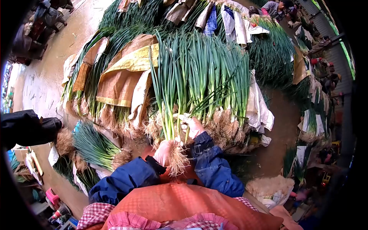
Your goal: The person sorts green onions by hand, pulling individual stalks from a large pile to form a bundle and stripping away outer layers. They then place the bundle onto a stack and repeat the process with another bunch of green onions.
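Low in the middle, my left hand (164, 152) is wrapped round the white lower stems of a bunch of green onions (168, 115). Their pale, stringy roots (178, 161) hang below its fingers. Just above and to the right, my right hand (194, 127) is closed with its fingers on a stalk at the bunch's right side. Behind both hands lies a wide pile of green onions (218, 76), leaves pointing away and brown roots (226, 124) towards me. Part of the held stems is hidden by my fingers.
Yellow-edged sacking (120, 84) covers onions on the left, and a white sack (258, 107) lies on the right. A smaller bundle (96, 145) rests at lower left, near a dark sleeve (30, 128). A root-filled sack (270, 189) stands at lower right. Another person (274, 9) is at upper right.
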Demonstrator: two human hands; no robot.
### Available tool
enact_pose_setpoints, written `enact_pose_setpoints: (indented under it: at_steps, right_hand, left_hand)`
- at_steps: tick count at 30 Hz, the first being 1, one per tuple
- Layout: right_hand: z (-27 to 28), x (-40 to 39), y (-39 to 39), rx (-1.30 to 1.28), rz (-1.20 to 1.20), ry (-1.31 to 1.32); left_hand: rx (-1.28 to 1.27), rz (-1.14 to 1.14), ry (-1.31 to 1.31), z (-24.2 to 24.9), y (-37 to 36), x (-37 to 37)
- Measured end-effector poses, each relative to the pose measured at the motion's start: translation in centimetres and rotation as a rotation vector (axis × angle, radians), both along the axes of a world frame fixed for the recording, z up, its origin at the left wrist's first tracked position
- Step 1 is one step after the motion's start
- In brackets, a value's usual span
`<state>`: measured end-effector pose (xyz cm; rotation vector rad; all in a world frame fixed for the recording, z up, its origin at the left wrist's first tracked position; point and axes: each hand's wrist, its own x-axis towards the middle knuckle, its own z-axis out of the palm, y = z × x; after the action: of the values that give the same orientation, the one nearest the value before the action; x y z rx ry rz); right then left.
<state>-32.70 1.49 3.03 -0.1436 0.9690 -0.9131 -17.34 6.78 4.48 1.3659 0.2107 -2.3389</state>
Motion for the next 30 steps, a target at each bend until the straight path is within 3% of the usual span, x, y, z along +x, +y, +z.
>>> enact_pose_setpoints:
  at_steps: [4,5,8,9,11,12,13,15,17,18,19,25,27,29,30]
  right_hand:
    - [-1.8,1.9,7.6,0.01,-0.174,0.153]
    - [0.9,3.4,8.2,-0.153,-0.271,0.273]
    - [1.5,2.3,6.4,0.036,-0.564,-0.225]
    - [1.5,2.7,5.2,-0.059,-0.579,-0.365]
    - [2.2,2.5,5.3,-0.102,-0.348,-0.276]
    - [3.1,2.1,5.9,-0.093,-0.202,0.017]
    - [3.2,1.7,6.7,-0.09,-0.166,-0.054]
    - [4.0,0.4,7.5,-0.083,-0.133,-0.009]
    - [3.9,-0.1,7.3,-0.092,-0.019,0.055]
    - [4.5,-0.5,7.2,-0.066,0.028,0.016]
    - [6.1,-0.7,7.0,-0.041,0.073,-0.024]
    - [7.6,-3.3,7.7,-0.018,0.191,-0.17]
    - [8.6,-4.4,7.5,0.067,0.108,-0.034]
    - [6.8,-6.5,7.6,-0.075,-0.148,-0.045]
    - [6.7,-5.9,5.8,-0.056,-0.098,0.167]
  left_hand:
    - [0.146,0.16,0.093,2.3,-1.1,0.3]
    - [0.177,0.165,0.12,1.7,-1.3,0.6]
    - [0.251,0.165,0.094,0.1,-0.7,0.7]
    - [0.209,0.206,0.053,0.0,-0.5,0.4]
    - [0.251,0.242,0.1,2.2,-1.8,0.0]
    - [0.244,0.206,0.238,1.5,-1.5,0.8]
    - [0.235,0.173,0.374,0.4,-1.0,1.8]
    - [0.038,0.133,0.29,1.6,-0.4,1.5]
    - [0.025,0.067,0.133,3.5,-0.5,1.0]
    - [-0.122,-0.046,0.367,3.7,-0.8,1.5]
    - [-0.069,-0.048,0.503,1.8,-0.5,2.0]
    - [-0.123,-0.167,0.517,1.3,0.8,2.4]
    - [0.001,-0.084,0.791,2.6,-1.2,4.1]
    - [-0.033,-0.008,0.817,2.4,-2.2,5.4]
    - [-0.033,-0.057,0.752,2.9,-3.0,5.6]
